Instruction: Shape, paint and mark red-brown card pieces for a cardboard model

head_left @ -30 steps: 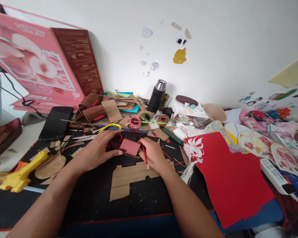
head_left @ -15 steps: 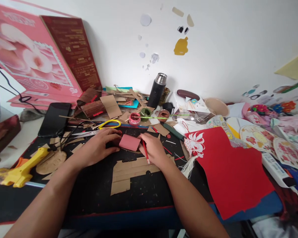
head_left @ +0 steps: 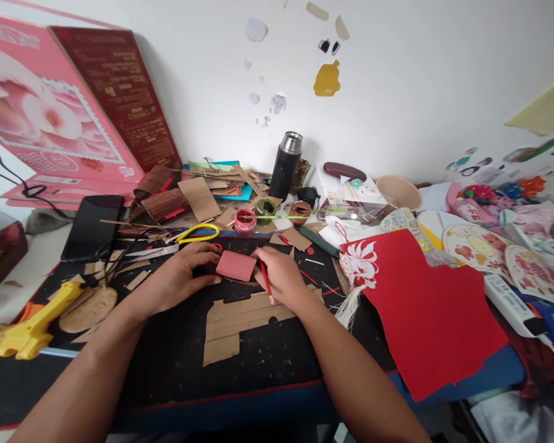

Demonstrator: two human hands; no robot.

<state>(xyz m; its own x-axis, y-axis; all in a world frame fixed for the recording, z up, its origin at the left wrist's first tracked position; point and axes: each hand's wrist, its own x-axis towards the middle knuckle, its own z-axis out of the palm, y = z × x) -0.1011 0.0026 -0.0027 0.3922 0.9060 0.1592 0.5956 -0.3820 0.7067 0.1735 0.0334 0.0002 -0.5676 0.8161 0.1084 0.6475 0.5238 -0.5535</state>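
Note:
A small pinkish-red curved piece of cardboard (head_left: 236,266) lies between my hands, above the black work mat (head_left: 166,360). My left hand (head_left: 181,277) is closed around its left end, the fingertips partly hidden behind a dark edge. My right hand (head_left: 281,274) has a red pencil (head_left: 266,282) gripped in it, eraser end pointing toward me. The fingers of that hand also touch the right edge of the cardboard piece; the pencil's tip is hidden. Just in front of both hands rests a cut sheet of brown corrugated cardboard (head_left: 226,326).
Yellow-handled scissors (head_left: 198,234) lie beyond my left hand, near open paint jars (head_left: 245,221) and a black thermos (head_left: 286,165). A yellow glue gun (head_left: 37,326) is at left. Red paper (head_left: 436,314) covers the right side, beside a green-handled tool (head_left: 321,240).
The view has shifted slightly, so everything sits a little further left. Both hands keep their hold on the cardboard piece and pencil with hardly any movement.

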